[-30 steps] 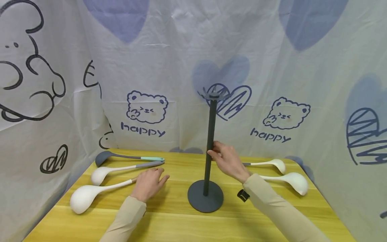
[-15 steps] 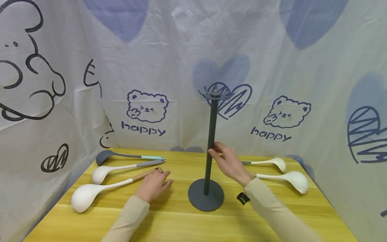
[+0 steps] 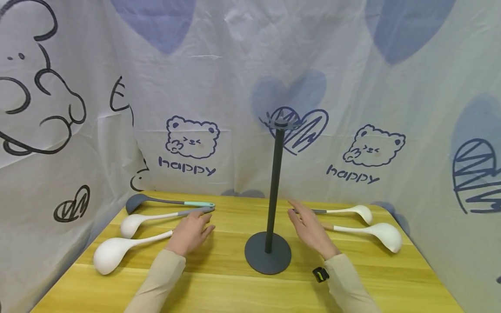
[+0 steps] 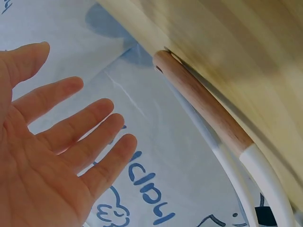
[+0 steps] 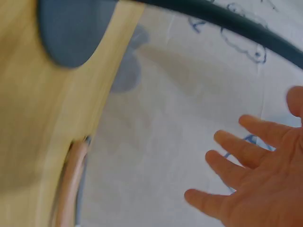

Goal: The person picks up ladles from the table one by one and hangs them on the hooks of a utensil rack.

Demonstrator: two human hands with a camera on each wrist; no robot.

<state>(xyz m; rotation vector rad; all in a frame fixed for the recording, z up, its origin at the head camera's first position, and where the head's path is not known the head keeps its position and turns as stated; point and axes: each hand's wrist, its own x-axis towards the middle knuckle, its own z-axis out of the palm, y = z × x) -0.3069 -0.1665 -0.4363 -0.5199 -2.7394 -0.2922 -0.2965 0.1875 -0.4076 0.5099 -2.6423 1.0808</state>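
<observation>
My left hand (image 3: 189, 234) hovers with spread fingers over the wooden handle (image 4: 203, 97) of a large white ladle (image 3: 109, 255) lying on the left of the table. Nothing is in its palm. To the right of the dark upright stand (image 3: 275, 187), my right hand (image 3: 313, 230) holds its fingers extended, apart from the pole (image 5: 227, 20). It is near the handle ends of a small white ladle (image 3: 362, 213) and a larger white ladle (image 3: 386, 237), whose wooden handle (image 5: 73, 184) it partly hides in the head view. A ring of hooks (image 3: 281, 122) tops the stand.
Behind the large left ladle lie a white ladle with a grey handle (image 3: 131, 226) and a dark ladle with a mint handle (image 3: 137, 202). The stand's round base (image 3: 268, 261) rests mid-table. A printed curtain (image 3: 235, 87) encloses the back and sides of the wooden table (image 3: 242, 295).
My right hand has let go of the stand's pole and moved down and right. My left hand shifted slightly right, then back left over the ladle handle. The stand stays in place.
</observation>
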